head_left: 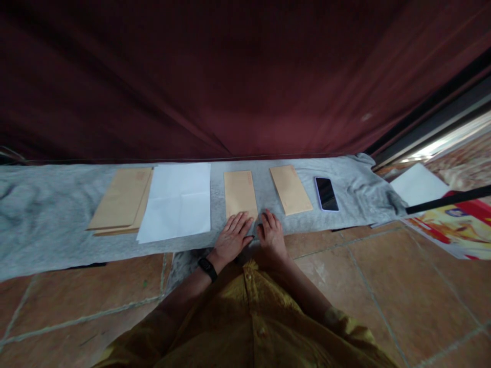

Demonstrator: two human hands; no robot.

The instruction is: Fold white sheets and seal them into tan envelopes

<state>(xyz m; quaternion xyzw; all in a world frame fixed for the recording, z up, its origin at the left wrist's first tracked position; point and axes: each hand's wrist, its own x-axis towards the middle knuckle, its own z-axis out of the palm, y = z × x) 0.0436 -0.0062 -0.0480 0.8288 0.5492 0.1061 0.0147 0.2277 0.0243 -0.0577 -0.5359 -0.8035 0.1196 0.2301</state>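
Note:
My left hand (pixel 232 236) lies flat and open on the grey cloth (pixel 46 214), its fingertips touching the near edge of a brown envelope (pixel 240 193). My right hand (pixel 271 232) rests open beside it on the cloth, fingers spread, just right of that envelope. A second brown envelope (pixel 290 189) lies further right. A stack of brown envelopes (pixel 121 200) sits at the left, with white paper sheets (pixel 177 200) next to it. A black band is on my left wrist.
A dark smartphone (pixel 326 193) lies on the cloth at the right. A dark red curtain (pixel 230 76) hangs behind. Brown floor tiles (pixel 383 276) lie in front. A white sheet (pixel 418 184) and colourful printed material (pixel 456 225) sit at the far right.

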